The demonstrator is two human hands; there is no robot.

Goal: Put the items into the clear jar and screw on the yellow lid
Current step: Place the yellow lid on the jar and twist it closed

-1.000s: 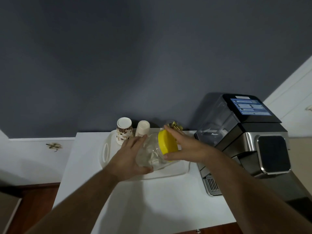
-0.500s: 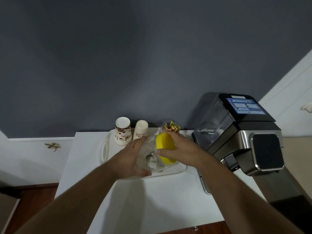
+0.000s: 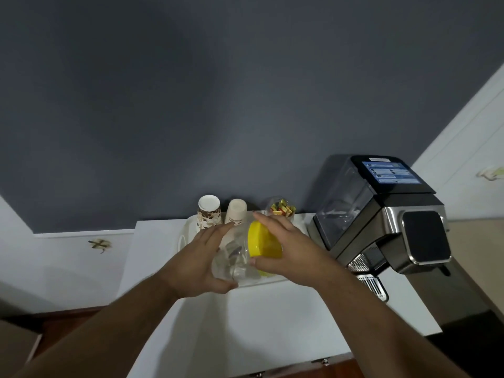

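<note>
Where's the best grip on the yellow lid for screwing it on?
Grip the yellow lid around its round rim, from the right, where the right hand is. The clear jar is tilted, mouth rightward, with the left hand bracing its body.

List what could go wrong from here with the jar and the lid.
1. The clear jar is held tilted, off the white tray, by the left hand alone; a hard twist might slip it from that grip.
2. The right hand holds the yellow lid at an angle, so the threads may cross and the lid may not seat.
3. Paper cups and a glass of packets stand close behind; a knuckle could knock them over.
</note>
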